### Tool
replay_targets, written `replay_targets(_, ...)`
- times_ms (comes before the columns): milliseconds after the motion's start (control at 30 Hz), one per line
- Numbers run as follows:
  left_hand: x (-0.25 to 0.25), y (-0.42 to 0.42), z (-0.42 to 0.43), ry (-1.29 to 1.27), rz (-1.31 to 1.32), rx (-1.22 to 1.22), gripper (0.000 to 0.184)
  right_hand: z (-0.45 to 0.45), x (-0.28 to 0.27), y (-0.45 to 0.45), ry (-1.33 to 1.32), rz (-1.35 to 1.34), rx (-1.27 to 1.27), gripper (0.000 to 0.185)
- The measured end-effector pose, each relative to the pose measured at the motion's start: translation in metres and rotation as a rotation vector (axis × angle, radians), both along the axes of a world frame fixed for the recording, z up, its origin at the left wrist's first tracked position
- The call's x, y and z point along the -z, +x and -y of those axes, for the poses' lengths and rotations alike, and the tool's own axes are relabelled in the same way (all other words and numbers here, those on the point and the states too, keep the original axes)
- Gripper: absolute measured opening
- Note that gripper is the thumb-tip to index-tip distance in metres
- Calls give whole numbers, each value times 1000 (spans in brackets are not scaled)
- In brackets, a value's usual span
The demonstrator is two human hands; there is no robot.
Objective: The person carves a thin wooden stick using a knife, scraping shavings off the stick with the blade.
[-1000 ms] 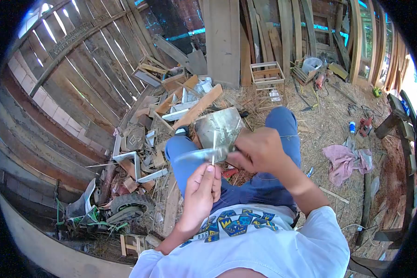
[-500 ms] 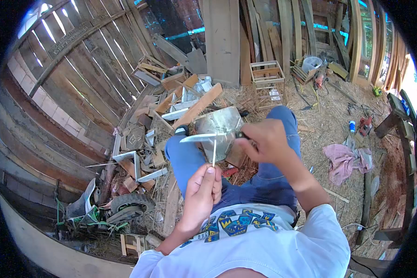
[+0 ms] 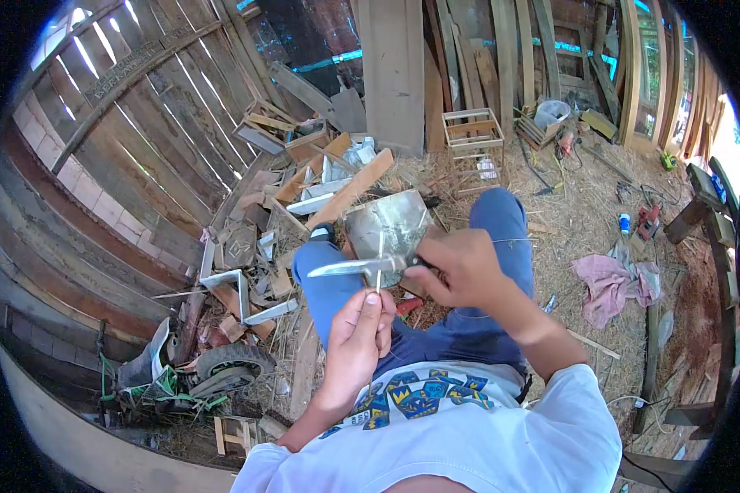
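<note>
Left hand: the left hand (image 3: 358, 329) had thumb and fingers pinched shut on the thin pale wooden stick, palm side partly up.
Stick: the thin pale wooden stick (image 3: 379, 282) stood roughly along the view, far end free past the fingertips. Low grip probably kept skin off the blade's path.
Right hand: the right hand (image 3: 464, 263) had fingers curled round the handle, thumb extended on the near side. Handle mostly hidden, so exact finger wrap: can't tell.
Knife: the long silver-bladed knife (image 3: 341, 268) lay across the stick, tip left. Crosswise hold likely gave the edge purchase; whether it bit, can't tell.
Legs: the blue-trousered legs (image 3: 501, 218) were bent and spread, likely to give both hands room between them.
Slab: the grey mottled flat slab (image 3: 386, 215) sat just beyond the hands, between the knees.
Right floor: the crumpled pink cloth (image 3: 604, 287) lay near the blue-and-white can (image 3: 625, 223), out of the work space.
Left floor: the black knobbly tyre (image 3: 230, 366) was well apart from the hands.
Delta vs half a second earlier: blade had come nearer, from high on the stick to just above the left fingertips; right hand shifted with it. Left grip looked unchanged.
</note>
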State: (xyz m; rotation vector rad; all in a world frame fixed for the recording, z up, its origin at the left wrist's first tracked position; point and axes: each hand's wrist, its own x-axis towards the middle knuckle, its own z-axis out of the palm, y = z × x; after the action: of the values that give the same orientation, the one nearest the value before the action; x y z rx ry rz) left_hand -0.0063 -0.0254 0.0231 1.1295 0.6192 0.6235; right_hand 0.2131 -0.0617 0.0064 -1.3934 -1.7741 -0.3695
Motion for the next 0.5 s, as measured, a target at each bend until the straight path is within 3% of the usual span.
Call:
replay_targets(267,-2,3,4,124,-31,-47,29,1,-3,-5,49,72,-52,35)
replay_targets(500,0,1,2,83,-7,-19,26,-4,-3,14,84,92,81,36)
